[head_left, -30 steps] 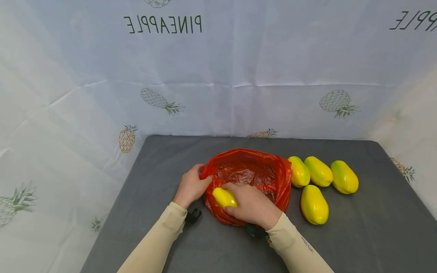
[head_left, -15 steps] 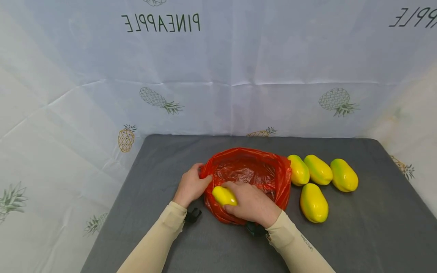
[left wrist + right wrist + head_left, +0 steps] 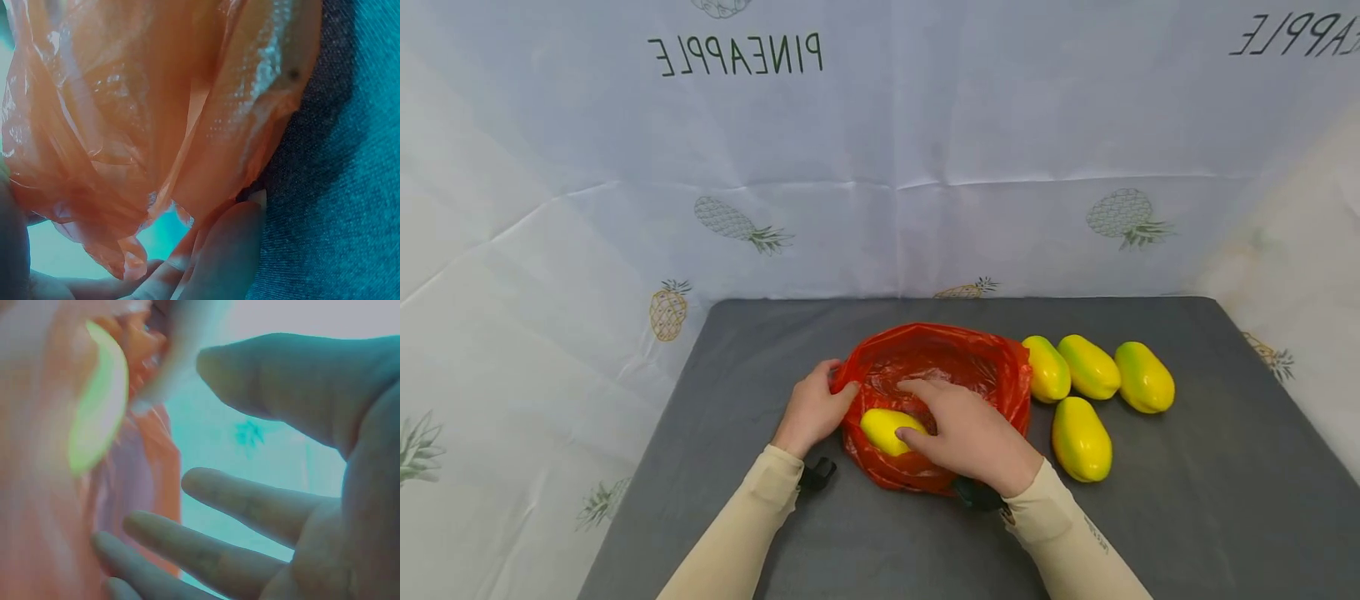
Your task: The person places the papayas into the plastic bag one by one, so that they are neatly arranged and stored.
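Note:
A red plastic bag [image 3: 1017,392] stands with its mouth wide on the grey table. My left hand [image 3: 815,410] grips the left side of its rim, thumb on the inner side; in the left wrist view, fingers [image 3: 228,250] lie against the thin film. Inside the bag's near left part lies a yellow papaya [image 3: 883,429]. My right hand [image 3: 966,433] hovers over the bag's mouth, its fingers spread and holding nothing. The right wrist view shows these fingers [image 3: 250,497] apart from the papaya [image 3: 103,403], which is partly covered by the bag there.
Several yellow-green papayas lie to the right of the bag: a front one [image 3: 1081,439] and a row behind it, whose leftmost papaya [image 3: 1047,369] is close to the bag. A pineapple-print cloth [image 3: 880,125] hangs behind the grey table [image 3: 1180,500].
My right hand has let go of the papaya, spread its fingers and moved slightly up and right. The papaya now lies in the bag. My left hand still holds the rim.

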### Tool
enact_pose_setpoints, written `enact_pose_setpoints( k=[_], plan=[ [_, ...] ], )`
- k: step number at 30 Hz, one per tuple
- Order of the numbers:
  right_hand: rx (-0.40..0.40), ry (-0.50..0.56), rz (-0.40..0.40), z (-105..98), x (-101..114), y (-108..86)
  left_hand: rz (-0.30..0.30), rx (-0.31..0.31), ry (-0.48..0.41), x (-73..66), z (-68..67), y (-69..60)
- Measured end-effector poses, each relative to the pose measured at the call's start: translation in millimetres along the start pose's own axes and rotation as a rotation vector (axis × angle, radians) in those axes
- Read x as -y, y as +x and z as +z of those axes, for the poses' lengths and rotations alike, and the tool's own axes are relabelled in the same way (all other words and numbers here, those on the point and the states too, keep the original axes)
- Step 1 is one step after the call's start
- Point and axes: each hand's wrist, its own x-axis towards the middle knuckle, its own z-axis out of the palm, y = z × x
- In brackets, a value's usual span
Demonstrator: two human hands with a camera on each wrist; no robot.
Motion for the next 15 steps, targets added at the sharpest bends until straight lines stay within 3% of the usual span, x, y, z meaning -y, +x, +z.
enact_pose_setpoints(
  k=[9,15],
  plan=[
    [-0.163,-0.067,0.068,-41,-31,-37.1,0.046,0.01,-0.001,3.5,-2.1,0.6],
    [-0.215,-0.089,0.147,-61,-59,-66.7,0.043,0.016,-0.005,5.5,-1.8,1.9]
  ],
)
